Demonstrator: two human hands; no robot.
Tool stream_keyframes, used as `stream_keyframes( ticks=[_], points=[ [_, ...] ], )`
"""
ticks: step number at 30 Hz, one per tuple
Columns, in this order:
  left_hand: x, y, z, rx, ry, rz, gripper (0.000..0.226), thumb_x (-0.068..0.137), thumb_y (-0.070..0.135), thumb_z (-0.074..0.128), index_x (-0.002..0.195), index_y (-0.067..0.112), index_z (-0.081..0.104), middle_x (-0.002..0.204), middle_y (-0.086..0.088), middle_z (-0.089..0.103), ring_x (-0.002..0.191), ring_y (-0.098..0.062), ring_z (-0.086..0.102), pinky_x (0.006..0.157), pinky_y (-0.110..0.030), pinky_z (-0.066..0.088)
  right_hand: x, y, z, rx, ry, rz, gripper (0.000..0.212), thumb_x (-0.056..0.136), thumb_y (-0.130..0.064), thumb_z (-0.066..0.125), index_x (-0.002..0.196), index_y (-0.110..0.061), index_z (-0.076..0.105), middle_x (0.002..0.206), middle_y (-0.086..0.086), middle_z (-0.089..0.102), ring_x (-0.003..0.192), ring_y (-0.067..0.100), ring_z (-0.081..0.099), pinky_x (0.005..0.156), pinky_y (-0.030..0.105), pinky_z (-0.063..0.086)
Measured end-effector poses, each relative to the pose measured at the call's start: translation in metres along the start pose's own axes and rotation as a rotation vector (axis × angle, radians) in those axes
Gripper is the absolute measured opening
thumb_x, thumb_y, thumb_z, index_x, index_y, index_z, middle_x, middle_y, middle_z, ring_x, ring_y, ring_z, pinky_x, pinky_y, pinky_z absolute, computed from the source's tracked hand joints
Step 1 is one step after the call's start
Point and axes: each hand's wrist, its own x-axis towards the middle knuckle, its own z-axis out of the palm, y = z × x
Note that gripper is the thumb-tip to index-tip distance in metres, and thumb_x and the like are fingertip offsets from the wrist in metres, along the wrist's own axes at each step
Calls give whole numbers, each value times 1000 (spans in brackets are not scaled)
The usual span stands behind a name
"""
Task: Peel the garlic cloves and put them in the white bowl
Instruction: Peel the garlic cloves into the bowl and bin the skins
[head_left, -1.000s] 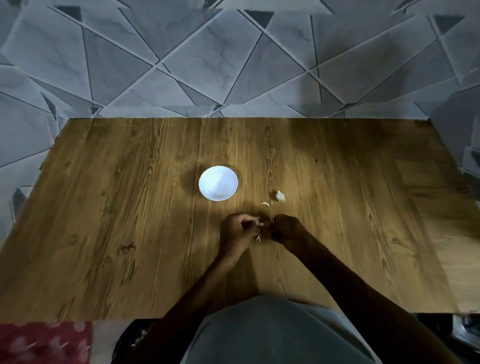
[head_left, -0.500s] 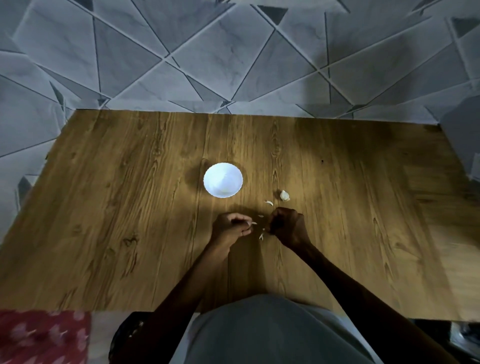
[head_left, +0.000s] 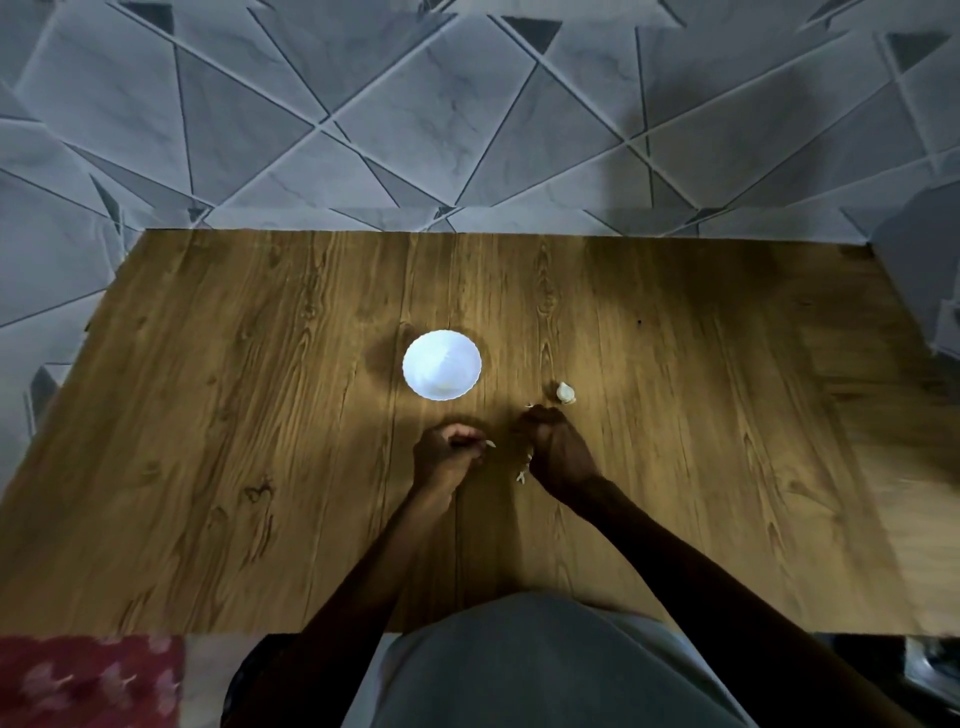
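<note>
Wooden table (head_left: 260, 415) carries the white bowl (head_left: 442, 365), with one garlic clove (head_left: 566, 392) lying right of it, apart. I see the left hand (head_left: 449, 457) pinching a pale garlic piece (head_left: 490, 444). The right hand (head_left: 558, 449) is curled, and I cannot tell if it holds anything.

Table (head_left: 208, 415): mid-brown with darker streaked wood grain and knots, yellower near the middle; floor (head_left: 415, 130): grey marbled tiles with darker veins, cut into triangles by thin dark lines. Bowl (head_left: 441, 365): plain white; loose garlic clove (head_left: 565, 392), peel scraps (head_left: 521, 476) and held clove (head_left: 490, 444) in the left hand (head_left: 449, 454): off-white. Cloth (head_left: 78, 680): dark red with pale pink flowers; garment (head_left: 545, 670): plain grey.
</note>
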Motion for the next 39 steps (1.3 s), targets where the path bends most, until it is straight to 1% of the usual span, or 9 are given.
stream_keyframes(
  ticks=[3, 7, 12, 16, 21, 23, 28, 36, 39],
  points=[
    [7, 1, 4, 72, 30, 74, 14, 81, 5, 73, 88, 18, 75, 86, 2, 75, 80, -16, 71, 82, -34, 58, -3, -7, 1, -117, -14, -51, 27, 79, 9, 63, 106, 6, 66, 115, 22, 61, 104, 40, 60, 77, 46, 58],
    [11, 6, 14, 207, 116, 169, 9, 87, 5, 67, 88, 11, 74, 87, 6, 70, 81, -6, 61, 73, -5, 42, -18, -3, 8, -136, 14, -128, 24, 95, -8, 50, 108, 3, 67, 114, 18, 62, 96, 35, 62, 65, 42, 58],
    [10, 3, 21, 235, 167, 269, 5, 84, 6, 71, 82, 11, 70, 85, 2, 72, 78, -6, 62, 79, -14, 48, -39, 0, 8, -91, -56, -131, 30, 84, 8, 59, 111, -1, 66, 117, 16, 61, 100, 34, 60, 65, 42, 58],
    [4, -4, 16, 157, 201, 246, 11, 82, 8, 74, 88, 16, 68, 87, 7, 68, 83, -7, 63, 78, -13, 48, -44, 3, 7, -81, 7, 23, 30, 85, -1, 64, 114, -9, 68, 126, 12, 60, 110, 31, 58, 76, 39, 58],
    [-10, -21, 5, 123, 198, 195, 11, 88, 9, 67, 95, 15, 71, 92, 7, 69, 85, -6, 63, 67, -1, 42, -52, -14, 20, -115, 65, -19, 27, 83, -2, 72, 109, -9, 70, 115, 13, 65, 95, 31, 64, 55, 32, 55],
    [-14, -28, 4, 102, 182, 178, 12, 89, 10, 65, 98, 14, 72, 94, 4, 72, 86, -10, 66, 71, -9, 46, -52, -14, 23, -107, 69, -85, 17, 91, -4, 59, 103, -5, 70, 105, 14, 66, 84, 31, 65, 52, 35, 54],
    [-24, -36, 5, -47, 117, 120, 16, 89, 9, 64, 96, 20, 71, 90, 3, 73, 82, -17, 69, 74, -35, 56, -50, -6, 13, -51, 97, -281, 73, 107, -33, 6, 95, 1, 69, 95, 17, 68, 74, 31, 64, 53, 34, 54],
    [-38, -31, 8, -135, 117, 124, 20, 93, 9, 58, 91, 25, 69, 91, -1, 73, 81, -16, 69, 73, -36, 56, -30, 5, 21, -410, 11, -442, 16, 84, -7, 63, 98, -1, 67, 94, 15, 65, 82, 31, 61, 69, 37, 55],
    [-40, -26, 8, -154, 140, 117, 15, 96, 12, 56, 95, 16, 70, 86, -2, 73, 77, -17, 69, 74, -33, 55, -28, -9, 14, -35, 80, -144, 18, 76, -1, 74, 93, -3, 68, 92, 12, 68, 83, 25, 66, 70, 34, 57]
  ],
)
